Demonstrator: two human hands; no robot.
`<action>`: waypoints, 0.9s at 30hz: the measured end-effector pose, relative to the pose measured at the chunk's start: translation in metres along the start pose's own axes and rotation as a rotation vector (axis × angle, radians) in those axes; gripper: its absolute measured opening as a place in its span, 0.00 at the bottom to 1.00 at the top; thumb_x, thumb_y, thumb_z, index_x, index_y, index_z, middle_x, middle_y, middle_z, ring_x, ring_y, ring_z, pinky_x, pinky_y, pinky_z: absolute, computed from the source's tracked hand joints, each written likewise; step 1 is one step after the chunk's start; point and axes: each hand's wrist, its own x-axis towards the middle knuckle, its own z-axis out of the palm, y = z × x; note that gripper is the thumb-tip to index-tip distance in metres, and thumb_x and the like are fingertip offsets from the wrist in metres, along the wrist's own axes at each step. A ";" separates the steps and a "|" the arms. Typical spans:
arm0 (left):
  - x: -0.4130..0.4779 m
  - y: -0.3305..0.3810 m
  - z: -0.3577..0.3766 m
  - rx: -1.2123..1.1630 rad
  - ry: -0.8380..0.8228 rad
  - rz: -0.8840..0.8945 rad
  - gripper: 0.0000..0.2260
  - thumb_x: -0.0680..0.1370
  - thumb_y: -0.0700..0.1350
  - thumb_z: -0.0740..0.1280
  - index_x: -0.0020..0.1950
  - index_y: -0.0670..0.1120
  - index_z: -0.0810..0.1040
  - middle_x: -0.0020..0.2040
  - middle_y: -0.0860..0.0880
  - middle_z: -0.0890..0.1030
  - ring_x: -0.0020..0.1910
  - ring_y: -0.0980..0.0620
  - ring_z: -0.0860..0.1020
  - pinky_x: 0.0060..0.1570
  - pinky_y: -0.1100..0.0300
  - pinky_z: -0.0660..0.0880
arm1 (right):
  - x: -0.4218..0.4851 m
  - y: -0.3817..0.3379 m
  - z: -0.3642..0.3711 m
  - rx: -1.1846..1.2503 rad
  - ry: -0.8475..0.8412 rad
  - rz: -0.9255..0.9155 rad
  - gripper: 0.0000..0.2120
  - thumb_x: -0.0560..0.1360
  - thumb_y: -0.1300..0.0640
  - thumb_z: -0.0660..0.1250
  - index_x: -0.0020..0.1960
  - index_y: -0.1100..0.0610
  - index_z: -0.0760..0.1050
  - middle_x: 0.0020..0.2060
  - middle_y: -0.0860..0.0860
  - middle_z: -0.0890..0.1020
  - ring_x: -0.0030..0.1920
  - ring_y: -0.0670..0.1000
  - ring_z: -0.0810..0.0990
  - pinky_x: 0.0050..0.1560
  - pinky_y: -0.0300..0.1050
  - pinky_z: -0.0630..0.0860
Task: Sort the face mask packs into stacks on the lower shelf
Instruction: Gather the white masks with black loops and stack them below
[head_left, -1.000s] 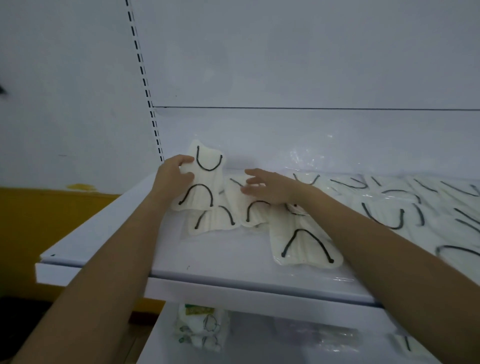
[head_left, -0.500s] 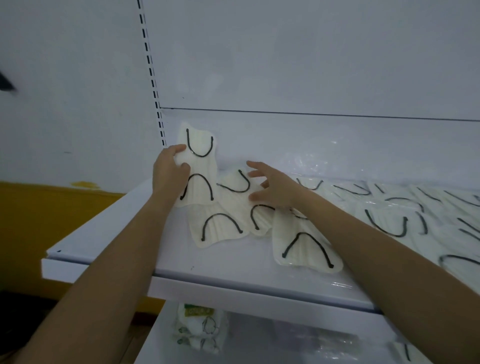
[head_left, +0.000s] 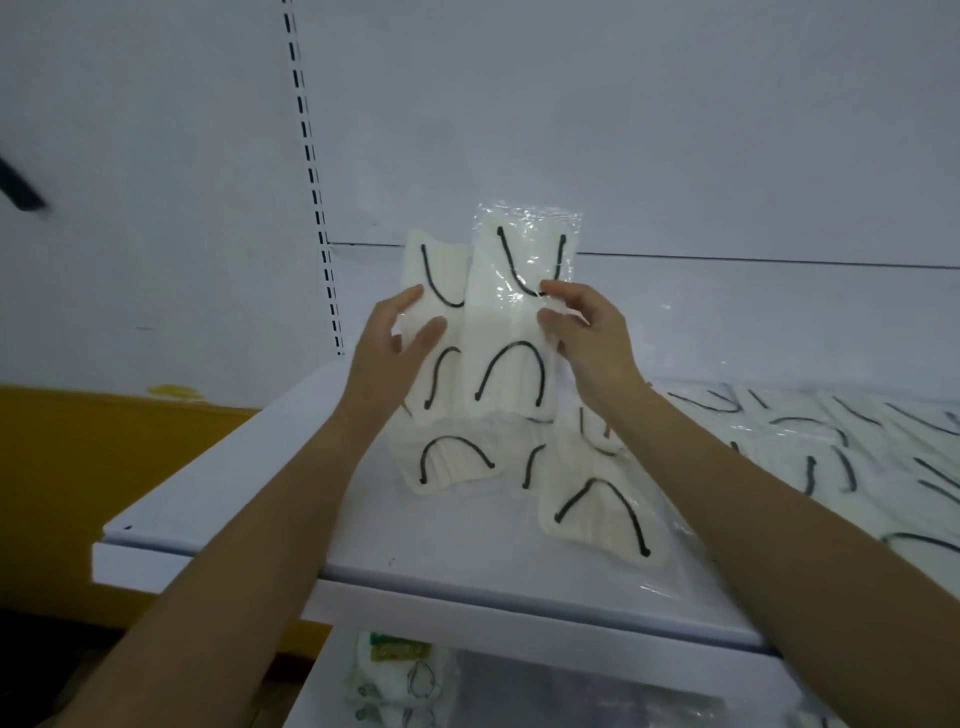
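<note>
The left hand (head_left: 392, 343) grips one mask pack (head_left: 441, 270) upright, the right hand (head_left: 589, 338) pinches a second pack (head_left: 514, 322) beside it — early going, I judge (many loose packs (head_left: 779, 447) litter the upper shelf (head_left: 260, 499)) — few on the lower shelf (head_left: 332, 686).

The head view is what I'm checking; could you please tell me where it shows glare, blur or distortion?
Head view: dim, flat light; glare glints on the clear wrap of the right-hand pack, less on the left-hand pack; the loose packs at the right edge look soft and smeared; the slotted upright leans and bows, a wide-angle effect.
</note>
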 end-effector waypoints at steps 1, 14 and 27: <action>-0.002 0.003 0.004 -0.056 -0.037 -0.021 0.21 0.77 0.46 0.67 0.69 0.48 0.69 0.63 0.55 0.70 0.58 0.61 0.73 0.51 0.76 0.70 | -0.001 0.000 0.004 -0.007 -0.020 -0.001 0.14 0.75 0.65 0.65 0.49 0.46 0.77 0.43 0.45 0.76 0.43 0.50 0.72 0.44 0.41 0.74; 0.005 -0.004 -0.008 -0.128 0.059 -0.004 0.23 0.74 0.30 0.65 0.68 0.41 0.68 0.61 0.50 0.73 0.51 0.69 0.75 0.49 0.70 0.75 | -0.002 0.016 0.004 -0.039 0.025 0.206 0.29 0.76 0.56 0.66 0.73 0.49 0.58 0.63 0.55 0.69 0.61 0.53 0.73 0.63 0.51 0.72; 0.008 -0.010 -0.015 0.048 0.188 -0.057 0.23 0.78 0.37 0.61 0.73 0.44 0.63 0.71 0.48 0.66 0.69 0.55 0.64 0.63 0.70 0.60 | 0.005 -0.008 0.003 0.078 -0.160 -0.003 0.22 0.75 0.71 0.62 0.63 0.50 0.71 0.60 0.47 0.74 0.59 0.45 0.74 0.43 0.34 0.77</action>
